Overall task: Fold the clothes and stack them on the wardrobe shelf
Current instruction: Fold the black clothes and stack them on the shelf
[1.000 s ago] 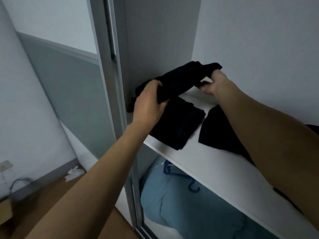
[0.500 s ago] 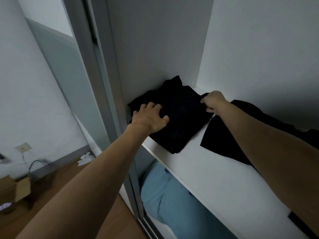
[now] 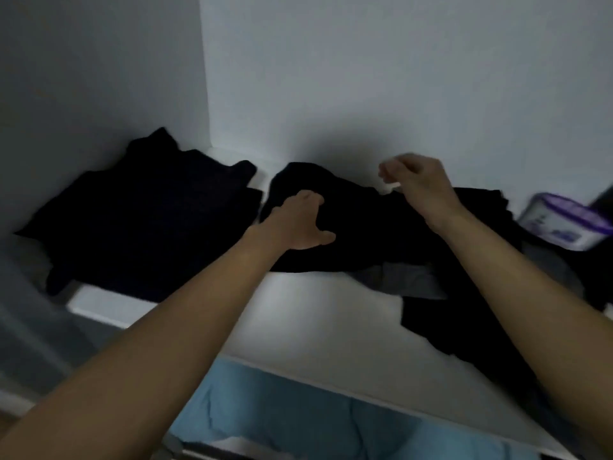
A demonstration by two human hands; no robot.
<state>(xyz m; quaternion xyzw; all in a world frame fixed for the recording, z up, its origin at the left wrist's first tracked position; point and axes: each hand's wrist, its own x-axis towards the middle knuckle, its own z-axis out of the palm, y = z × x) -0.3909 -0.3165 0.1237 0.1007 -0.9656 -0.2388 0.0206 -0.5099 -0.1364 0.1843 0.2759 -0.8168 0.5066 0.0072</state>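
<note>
A stack of folded black clothes [image 3: 149,220] lies in the left corner of the white wardrobe shelf [image 3: 298,327]. To its right spreads a loose black garment [image 3: 358,227], unfolded. My left hand [image 3: 298,224] rests on the left part of that garment, thumb spread wide and fingers bent onto the cloth. Blurred, my right hand [image 3: 414,180] hovers just above the garment's far edge near the back wall, with its fingers loosely curled and nothing in them. A grey garment [image 3: 404,280] and more black cloth [image 3: 447,327] lie under my right forearm.
A white and purple container [image 3: 564,224] stands at the right end of the shelf. Blue fabric [image 3: 298,419] fills the compartment below. The wardrobe's side wall [image 3: 99,78] closes the left, and the back wall [image 3: 398,78] is close behind the clothes.
Both hands have let go of the folded black piece, now lying on the left stack, and have moved right to the loose black garment. The view has turned right.
</note>
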